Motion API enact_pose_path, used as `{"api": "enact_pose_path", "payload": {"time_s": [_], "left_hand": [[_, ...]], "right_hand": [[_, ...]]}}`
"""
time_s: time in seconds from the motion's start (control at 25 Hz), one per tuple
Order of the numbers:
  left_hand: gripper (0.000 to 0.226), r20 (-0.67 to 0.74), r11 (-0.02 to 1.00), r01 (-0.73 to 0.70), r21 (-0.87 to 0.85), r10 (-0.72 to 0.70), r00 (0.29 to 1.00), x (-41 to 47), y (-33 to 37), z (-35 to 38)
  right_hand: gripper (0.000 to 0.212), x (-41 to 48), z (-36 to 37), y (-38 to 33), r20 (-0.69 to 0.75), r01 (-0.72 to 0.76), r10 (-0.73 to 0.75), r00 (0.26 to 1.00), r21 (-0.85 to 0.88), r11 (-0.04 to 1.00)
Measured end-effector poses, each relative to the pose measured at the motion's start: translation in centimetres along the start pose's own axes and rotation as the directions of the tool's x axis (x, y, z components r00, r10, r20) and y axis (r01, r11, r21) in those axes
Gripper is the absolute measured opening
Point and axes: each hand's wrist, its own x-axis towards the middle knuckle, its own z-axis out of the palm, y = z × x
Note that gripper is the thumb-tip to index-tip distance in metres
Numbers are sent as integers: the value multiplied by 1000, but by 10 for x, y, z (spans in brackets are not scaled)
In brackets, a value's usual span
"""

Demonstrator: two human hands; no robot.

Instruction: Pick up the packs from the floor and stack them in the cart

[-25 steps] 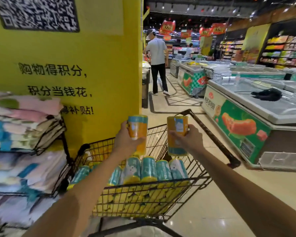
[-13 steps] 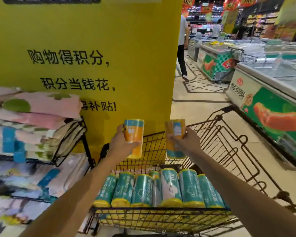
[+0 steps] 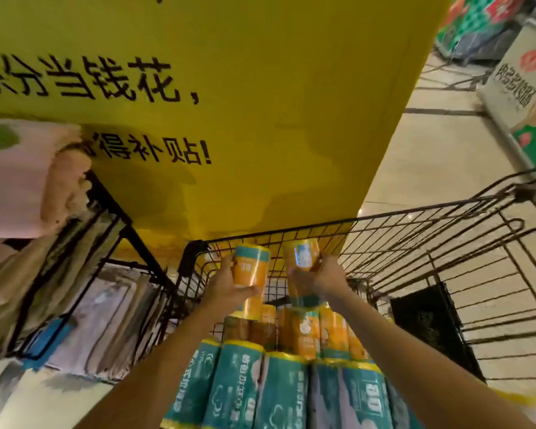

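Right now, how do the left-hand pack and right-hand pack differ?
The left pack, gripped by the left hand, shows a teal band at its top; the right pack, in the right hand, has an orange top. The right pack faces a pale blue-white panel at the camera; the left pack shows only small print. Both are orange rolls, held roughly upright over the cart.

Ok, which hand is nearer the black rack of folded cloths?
Left. The left hand, holding an orange pack, is the one toward the rack; the right hand, holding a second pack, is farther right over the cart.
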Motion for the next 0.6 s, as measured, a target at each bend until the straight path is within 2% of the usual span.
{"api": "enact_pose_path", "payload": {"time_s": [0.04,0.12,0.28,0.4,0.48,0.6], "left_hand": [[87,35,998,67,-13,-66,997,14,-13,2],[86,85,981,193,-25,-191,978,34,-35,8],[78,187,901,416,-121,-390,901,66,-67,23],[69,246,860,490,-143,-448,859,90,-91,36],[56,237,844,510,-165,-468,851,99,-102,43],[76,257,798,578,-172,-530,808,109,-129,53]], "right_hand": [[30,10,10,5,36,-55,56,998,-27,998],[27,29,31,21,97,-153,160,982,-70,986],[41,59,68,53,205,-257,277,939,-119,959],[43,80,97,70,214,-318,345,914,-149,936],[45,84,109,75,149,-350,387,910,-226,909],[35,85,122,92,185,-350,415,891,-303,886]]}}
